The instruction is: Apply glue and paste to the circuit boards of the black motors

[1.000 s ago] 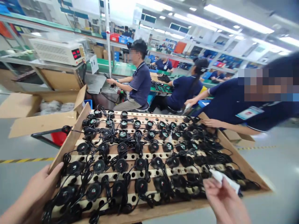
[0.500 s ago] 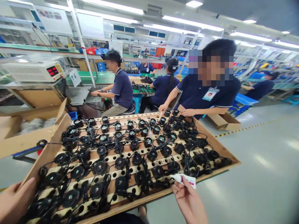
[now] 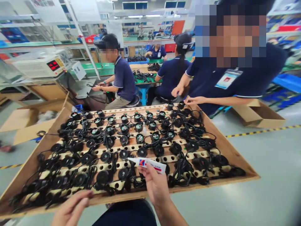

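Observation:
My right hand grips a small white glue tube with red and blue print, its pointed nozzle aimed left. The tube is held above the near rows of a large wooden tray. Round black cable-tailed parts stand in rows on perforated cream strips; several farther ones show green circuit boards. My left hand is over the tray's near edge, thumb and fingers apart, with nothing visible in it.
Across the tray a co-worker's hands are at the far right corner. Another white nozzle bottle stands among the parts. An open carton lies on the floor at right; another carton is at left. Seated people work behind.
My right hand has carried the tube leftward over the parts. My left hand has left the tray's left wall for the near edge. The co-worker's hand has lifted, and the view has shifted.

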Demonstrator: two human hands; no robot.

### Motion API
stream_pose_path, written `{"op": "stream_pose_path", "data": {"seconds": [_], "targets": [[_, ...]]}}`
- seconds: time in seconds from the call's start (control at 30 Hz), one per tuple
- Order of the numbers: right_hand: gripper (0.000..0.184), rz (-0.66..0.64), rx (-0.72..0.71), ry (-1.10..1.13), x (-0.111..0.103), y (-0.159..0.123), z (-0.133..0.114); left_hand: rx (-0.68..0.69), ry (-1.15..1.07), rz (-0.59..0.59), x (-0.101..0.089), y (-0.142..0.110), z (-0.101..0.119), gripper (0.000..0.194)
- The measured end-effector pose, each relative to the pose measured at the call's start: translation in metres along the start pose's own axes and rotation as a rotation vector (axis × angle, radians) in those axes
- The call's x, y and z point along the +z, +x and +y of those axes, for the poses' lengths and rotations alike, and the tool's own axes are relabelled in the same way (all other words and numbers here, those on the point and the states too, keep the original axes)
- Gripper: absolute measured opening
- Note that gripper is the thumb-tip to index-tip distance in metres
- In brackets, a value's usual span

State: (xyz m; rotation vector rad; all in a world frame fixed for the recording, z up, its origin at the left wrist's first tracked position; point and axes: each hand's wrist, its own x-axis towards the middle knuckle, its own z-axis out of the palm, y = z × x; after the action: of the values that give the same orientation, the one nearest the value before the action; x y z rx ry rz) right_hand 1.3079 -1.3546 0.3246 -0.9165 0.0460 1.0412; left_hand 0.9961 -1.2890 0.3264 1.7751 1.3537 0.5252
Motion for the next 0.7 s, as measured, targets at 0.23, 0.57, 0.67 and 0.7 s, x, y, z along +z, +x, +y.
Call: {"op": "stream_pose_path", "data": {"seconds": [0.23,0.57,0.67,0.7], "targets": [[0.021,-0.655,-0.410,-0.524,0.056,-0.041,0.066,-0.236,-0.746,-0.182,0.053,-0.010,0.045,0.058],[0.043,-1.010,-0.523,-0.774,0.104,-0.090,0.176,-0.455,-1.148,0.142,-0.038,-0.046,0.013,0.042],[0.051,-1.099,-0.457,-0.819,0.116,-0.117,0.214,-0.480,-1.038,0.212,-0.074,-0.061,-0.033,0.045],[0.050,-1.115,-0.431,-0.829,0.119,-0.124,0.225,-0.467,-0.972,0.227,-0.084,-0.065,-0.049,0.046]]}}
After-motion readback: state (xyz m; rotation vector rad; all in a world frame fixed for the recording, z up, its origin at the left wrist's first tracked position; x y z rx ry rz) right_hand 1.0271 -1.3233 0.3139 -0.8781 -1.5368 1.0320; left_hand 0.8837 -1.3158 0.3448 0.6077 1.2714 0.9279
